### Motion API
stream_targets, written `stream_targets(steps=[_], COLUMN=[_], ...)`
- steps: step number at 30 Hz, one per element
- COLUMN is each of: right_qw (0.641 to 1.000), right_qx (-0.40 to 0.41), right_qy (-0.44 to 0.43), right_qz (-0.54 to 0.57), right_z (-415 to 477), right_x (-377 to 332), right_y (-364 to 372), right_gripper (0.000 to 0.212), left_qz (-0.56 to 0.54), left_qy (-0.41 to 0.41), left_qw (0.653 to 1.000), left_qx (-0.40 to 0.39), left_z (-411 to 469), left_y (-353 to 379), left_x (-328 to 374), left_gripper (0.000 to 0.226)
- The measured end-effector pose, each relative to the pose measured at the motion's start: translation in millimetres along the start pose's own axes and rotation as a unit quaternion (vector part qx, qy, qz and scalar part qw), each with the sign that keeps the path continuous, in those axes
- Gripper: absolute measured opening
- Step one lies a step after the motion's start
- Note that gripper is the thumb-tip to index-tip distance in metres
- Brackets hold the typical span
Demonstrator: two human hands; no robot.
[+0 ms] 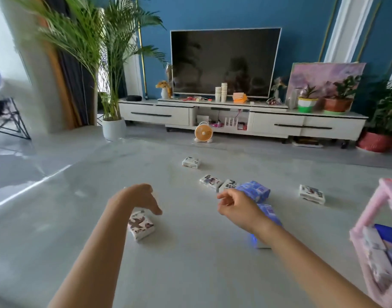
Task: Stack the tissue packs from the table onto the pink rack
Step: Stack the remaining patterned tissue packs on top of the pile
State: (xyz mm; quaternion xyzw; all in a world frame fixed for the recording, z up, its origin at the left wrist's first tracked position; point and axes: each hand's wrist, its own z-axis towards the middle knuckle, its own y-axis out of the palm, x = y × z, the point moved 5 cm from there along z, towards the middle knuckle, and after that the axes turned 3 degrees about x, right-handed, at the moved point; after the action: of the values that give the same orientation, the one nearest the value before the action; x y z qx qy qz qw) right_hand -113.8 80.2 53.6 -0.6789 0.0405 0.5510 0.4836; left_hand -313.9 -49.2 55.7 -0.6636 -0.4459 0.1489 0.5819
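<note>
Forearms come in from the bottom edge, both bare.

- left hand: wrist bent, hanging over the near white pack, which lies flat on the table. Thumb sticks out sideways and the fingers point down behind the palm. No grip visible; can't tell if the fingertips touch the pack.
- right hand: hovering, fingers loosely curled, nothing in it.
- blue tissue pack: just beyond the right knuckles, tilted.
- second blue pack: mostly hidden under the right wrist. Can't tell whether it touches the first.

Other patterned tissue packs are loose on the table:
- middle white pack, just beside its neighbour pack; the neighbour is partly behind the blue tissue pack.
- far white pack, alone and further out.
- right white pack, well apart, between the blue tissue pack and the rack.

pink rack sits at the right edge, blurred and cut by the frame. It holds stacked white packs with a racked blue pack beside them.

Background:
- dark TV on a white TV cabinet, with paper cup stacks in front of the screen.
- orange fan on the floor below.
- palm plant to the left.
- painting leaning to the right, behind potted plants.
</note>
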Motion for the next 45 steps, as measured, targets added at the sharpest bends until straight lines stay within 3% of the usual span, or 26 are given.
stream_targets(steps=[3,7,10,13,17,19,21,25,28,30,35,37,41,45], right_qw=[0.993,0.959,0.951,0.942,0.947,0.965,0.98,0.975,0.963,0.935,0.891,0.879,0.879,0.872], right_qx=[-0.076,-0.171,-0.142,-0.072,-0.035,-0.011,0.031,0.097,0.135,0.207,0.355,0.397,0.415,0.383], right_qy=[-0.07,-0.167,-0.161,-0.172,-0.177,-0.16,-0.152,-0.199,-0.228,-0.257,-0.209,-0.164,-0.027,0.065], right_qz=[-0.05,-0.155,-0.22,-0.28,-0.266,-0.205,-0.125,-0.028,-0.047,-0.128,-0.192,-0.207,-0.232,-0.299], right_z=[-3.4,-25.9,-9.3,4.3,-2.0,-8.1,-21.7,-82.7,-147.2,-187.2,-249.0,-256.5,-247.7,-229.2], right_x=[-27.6,-65.8,-72.0,-68.5,-62.9,-56.7,-56.0,-71.3,-86.6,-92.1,-91.6,-71.8,-26.6,-9.3], right_y=[52.9,125.6,154.3,167.6,158.2,130.9,86.2,-15.9,-82.2,-129.0,-265.2,-323.9,-405.7,-426.2], right_gripper=[0.044,0.074,0.066,0.046,0.038,0.041,0.043,0.036,0.036,0.039,0.041,0.03,0.016,0.028], left_qz=[-0.045,-0.125,-0.12,-0.121,-0.128,-0.202,-0.349,-0.529,-0.585,-0.605,-0.607,-0.601,-0.571,-0.548], left_qy=[-0.015,-0.02,-0.025,-0.055,-0.08,-0.081,-0.064,0.063,0.156,0.212,0.333,0.36,0.39,0.422], left_qw=[0.998,0.985,0.984,0.967,0.954,0.944,0.907,0.833,0.793,0.767,0.722,0.713,0.722,0.722], left_qx=[0.039,0.117,0.127,0.217,0.259,0.247,0.227,0.151,0.069,0.037,-0.01,-0.03,-0.017,-0.004], left_z=[23.3,55.2,59.7,55.5,45.7,36.5,19.4,-29.6,-82.2,-118.3,-191.4,-213.3,-238.3,-249.4], left_y=[0.9,13.2,31.1,30.9,23.7,16.5,-0.6,-61.2,-95.0,-105.3,-92.9,-80.5,-57.3,-48.0], left_x=[-40.8,-73.0,-73.3,-70.2,-69.0,-62.9,-44.6,17.7,84.1,133.7,251.6,291.1,342.4,369.7], left_gripper=[0.06,0.055,0.049,0.048,0.039,0.044,0.051,0.062,0.041,0.024,0.032,0.044,0.049,0.048])
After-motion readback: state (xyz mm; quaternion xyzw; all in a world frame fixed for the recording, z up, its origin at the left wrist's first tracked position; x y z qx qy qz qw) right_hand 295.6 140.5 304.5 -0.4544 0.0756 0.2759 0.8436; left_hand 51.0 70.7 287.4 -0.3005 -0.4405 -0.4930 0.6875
